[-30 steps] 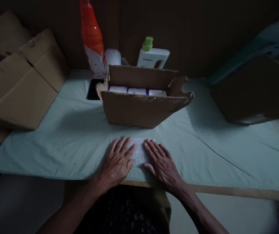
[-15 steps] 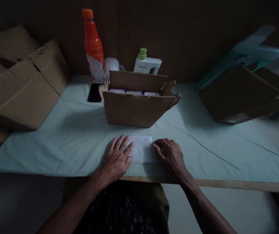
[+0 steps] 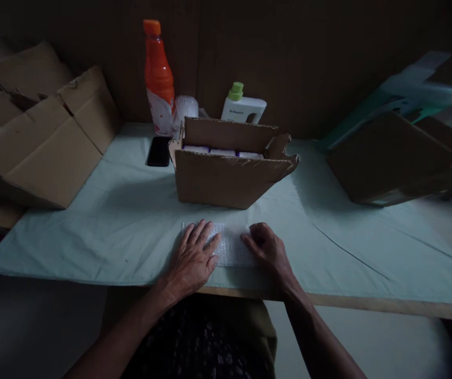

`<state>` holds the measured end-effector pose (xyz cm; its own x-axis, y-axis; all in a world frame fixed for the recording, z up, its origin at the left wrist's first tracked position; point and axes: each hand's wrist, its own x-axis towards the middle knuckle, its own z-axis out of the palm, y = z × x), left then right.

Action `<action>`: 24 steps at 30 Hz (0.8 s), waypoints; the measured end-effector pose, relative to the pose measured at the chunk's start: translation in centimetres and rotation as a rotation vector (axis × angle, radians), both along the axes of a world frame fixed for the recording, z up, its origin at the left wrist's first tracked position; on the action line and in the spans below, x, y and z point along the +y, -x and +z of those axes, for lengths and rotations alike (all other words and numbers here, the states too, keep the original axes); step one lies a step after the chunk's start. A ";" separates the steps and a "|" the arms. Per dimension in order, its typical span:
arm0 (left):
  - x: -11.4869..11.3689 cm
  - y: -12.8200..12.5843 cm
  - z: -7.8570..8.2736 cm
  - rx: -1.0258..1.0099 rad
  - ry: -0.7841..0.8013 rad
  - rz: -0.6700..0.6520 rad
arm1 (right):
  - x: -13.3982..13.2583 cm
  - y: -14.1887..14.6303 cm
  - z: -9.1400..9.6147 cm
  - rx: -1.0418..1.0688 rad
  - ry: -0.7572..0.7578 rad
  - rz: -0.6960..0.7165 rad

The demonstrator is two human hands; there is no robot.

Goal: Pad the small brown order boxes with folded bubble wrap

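Note:
A clear bubble wrap pouch (image 3: 233, 251) lies flat near the table's front edge. My left hand (image 3: 194, 258) rests on its left part, fingers stretched out and slightly spread. At the pouch's right end, my right hand (image 3: 267, 250) has its fingers curled, with thumb and index finger pinched on the upper right edge. Between the hands, the right part of the pouch looks smoother and cloudier than the bubbled left part. Just beyond stands an open cardboard box (image 3: 213, 181) with several white, purple-edged packs (image 3: 222, 152) inside.
Behind the box stand an orange bottle (image 3: 158, 79), a bubble wrap roll (image 3: 187, 107) and a white green-capped bottle (image 3: 243, 109). A black phone (image 3: 158, 151) lies left of it. Cardboard boxes flank the table, one at left (image 3: 52, 158), one at right (image 3: 387, 160). Pale green cloth (image 3: 131, 231) covers the tabletop.
My right hand has moved left over the pouch, and a smooth, cloudy layer now covers its right part. My left hand stays flat on the pouch. The whole view has shifted slightly.

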<state>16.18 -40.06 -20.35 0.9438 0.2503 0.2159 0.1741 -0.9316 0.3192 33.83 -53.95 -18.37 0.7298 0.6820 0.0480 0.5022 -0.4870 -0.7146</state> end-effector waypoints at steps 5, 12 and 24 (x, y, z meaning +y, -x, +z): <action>0.6 0.7 -0.3 -0.242 0.164 0.119 | -0.5 0.5 0.2 0.079 -0.098 0.038; 2.0 1.8 -0.6 -0.495 0.736 0.472 | -1.1 2.2 1.7 -0.077 -0.294 0.073; 2.0 3.2 2.5 -0.271 1.287 0.451 | -2.1 2.2 1.6 -0.010 -0.292 0.000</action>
